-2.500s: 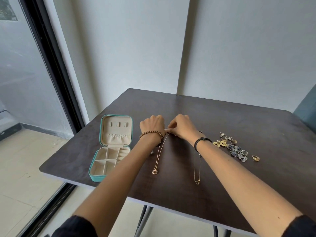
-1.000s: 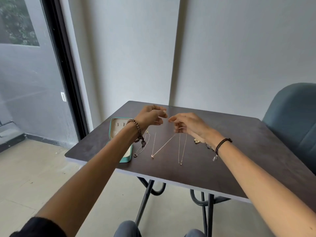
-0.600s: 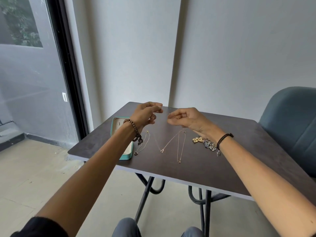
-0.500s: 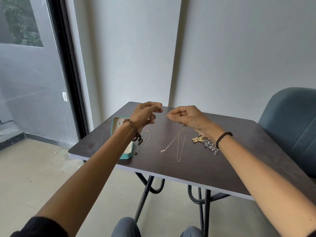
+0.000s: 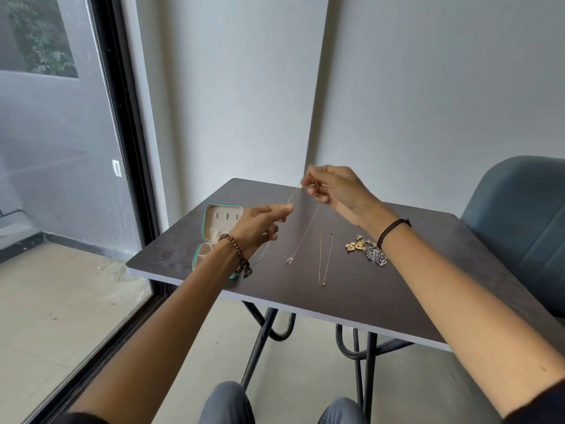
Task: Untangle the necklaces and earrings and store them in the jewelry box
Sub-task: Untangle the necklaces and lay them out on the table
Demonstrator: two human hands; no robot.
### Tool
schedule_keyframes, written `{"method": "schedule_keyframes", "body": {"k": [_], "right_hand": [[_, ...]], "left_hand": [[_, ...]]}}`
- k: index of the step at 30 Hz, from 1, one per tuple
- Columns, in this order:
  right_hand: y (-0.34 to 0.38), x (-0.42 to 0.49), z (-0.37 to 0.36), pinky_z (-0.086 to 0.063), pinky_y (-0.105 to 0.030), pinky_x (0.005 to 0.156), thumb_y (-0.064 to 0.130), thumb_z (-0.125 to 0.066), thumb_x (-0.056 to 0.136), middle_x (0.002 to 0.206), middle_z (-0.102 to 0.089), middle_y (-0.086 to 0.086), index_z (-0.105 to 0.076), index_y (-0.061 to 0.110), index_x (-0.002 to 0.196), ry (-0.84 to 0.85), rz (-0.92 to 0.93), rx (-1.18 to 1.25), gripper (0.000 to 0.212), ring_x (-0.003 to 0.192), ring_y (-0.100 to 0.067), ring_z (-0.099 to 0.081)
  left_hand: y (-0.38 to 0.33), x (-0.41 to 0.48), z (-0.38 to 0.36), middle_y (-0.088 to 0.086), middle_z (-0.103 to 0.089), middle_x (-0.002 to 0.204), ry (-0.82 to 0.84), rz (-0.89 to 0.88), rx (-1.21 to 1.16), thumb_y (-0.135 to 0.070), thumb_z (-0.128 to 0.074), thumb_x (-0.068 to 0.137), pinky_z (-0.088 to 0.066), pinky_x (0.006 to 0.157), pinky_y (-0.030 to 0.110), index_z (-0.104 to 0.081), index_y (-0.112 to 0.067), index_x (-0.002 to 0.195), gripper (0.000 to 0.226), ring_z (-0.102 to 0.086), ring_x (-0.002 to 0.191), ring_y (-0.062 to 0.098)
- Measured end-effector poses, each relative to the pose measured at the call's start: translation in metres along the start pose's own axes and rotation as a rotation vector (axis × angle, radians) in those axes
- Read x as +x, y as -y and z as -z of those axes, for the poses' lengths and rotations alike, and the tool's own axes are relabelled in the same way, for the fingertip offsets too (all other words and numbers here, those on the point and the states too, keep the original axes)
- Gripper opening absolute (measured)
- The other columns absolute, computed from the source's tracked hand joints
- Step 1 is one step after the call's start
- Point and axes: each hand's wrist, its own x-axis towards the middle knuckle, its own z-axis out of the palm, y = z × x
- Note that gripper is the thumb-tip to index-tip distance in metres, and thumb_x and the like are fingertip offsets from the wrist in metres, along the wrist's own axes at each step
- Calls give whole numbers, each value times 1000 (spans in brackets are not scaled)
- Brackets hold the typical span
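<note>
**Chain up, re-tangle risk**

R hand (image 5: 333, 191) pinches necklace (image 5: 305, 231) up high. L hand (image 5: 260, 223) pinches same chain at its 7 o'clock. Low end dangles by bench (image 5: 428, 270). Risk: a swing lands it on 2nd necklace (image 5: 322, 258) at 3 o'clock & re-knots. Jewelry box (image 5: 214, 228) open at 9.

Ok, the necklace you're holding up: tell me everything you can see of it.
The necklace is a very thin, gold-looking chain with a small round pendant at its low end. It is held up off the table. The right hand pinches it at the highest point. A short stretch slants down to the left hand, which pinches it too. A long strand slants down to the pendant. Whether the pendant touches the table I cannot tell.
</note>
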Motion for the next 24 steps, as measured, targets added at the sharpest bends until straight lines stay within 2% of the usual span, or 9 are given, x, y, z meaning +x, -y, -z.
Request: {"method": "schedule_keyframes", "body": {"k": [5, 10, 12, 14, 16, 19, 24], "right_hand": [[13, 8, 2, -33, -17, 46, 17, -58, 101, 78, -69, -7, -56, 4, 97, -61, -18, 177, 14, 61, -12, -54], [16, 12, 5, -30, -17, 45, 16, -59, 101, 80, -68, -8, -57, 6, 93, -83, -60, 210, 13, 56, -10, -51], [15, 14, 6, -28, -17, 45, 17, -59, 101, 81, -68, -7, -57, 8, 91, -81, -71, 212, 13, 54, -9, -48], [13, 16, 7, -27, -16, 45, 17, -59, 101, 81, -68, -6, -57, 9, 89, -79, -80, 214, 15, 52, -8, -45], [12, 17, 6, -25, -16, 44, 18, -59, 100, 80, -68, -5, -57, 11, 87, -83, -85, 215, 16, 50, -7, -40], [12, 17, 6, -23, -17, 47, 25, -66, 97, 77, -63, -1, -57, 14, 85, -100, -89, 173, 18, 50, -6, -33], [11, 18, 4, -18, -20, 52, 33, -72, 93, 74, -61, 3, -58, 15, 83, -83, -94, 89, 24, 49, -6, -30]], "left_hand": [[31, -5, 6, -6, -62, 72, 41, 104, -124, -13, -76, 82, -49, 63, 21, -71, -8, 96, 15, -46, 54, 5], [49, -11, 2, -1, -70, 85, 127, 107, -297, 3, -70, 81, -54, 72, 17, -70, -4, 109, 29, -67, 78, 7], [53, -11, -1, 0, -73, 92, 135, 104, -318, 3, -67, 83, -55, 75, 19, -69, -3, 110, 28, -68, 82, 5], [57, -10, -2, -1, -74, 98, 131, 101, -350, 1, -62, 89, -55, 82, 23, -67, -1, 112, 24, -68, 78, 3], [60, -8, -3, -2, -73, 96, 140, 109, -379, -4, -61, 91, -53, 85, 25, -68, -1, 114, 24, -66, 78, 4], [59, -8, -5, 0, -72, 98, 130, 139, -397, -16, -63, 91, -51, 88, 26, -72, -10, 107, 19, -65, 89, 9], [59, -7, -6, 13, -70, 117, 122, 171, -529, -17, -51, 96, -42, 108, 38, -64, -11, 95, 14, -64, 116, 24]]}}
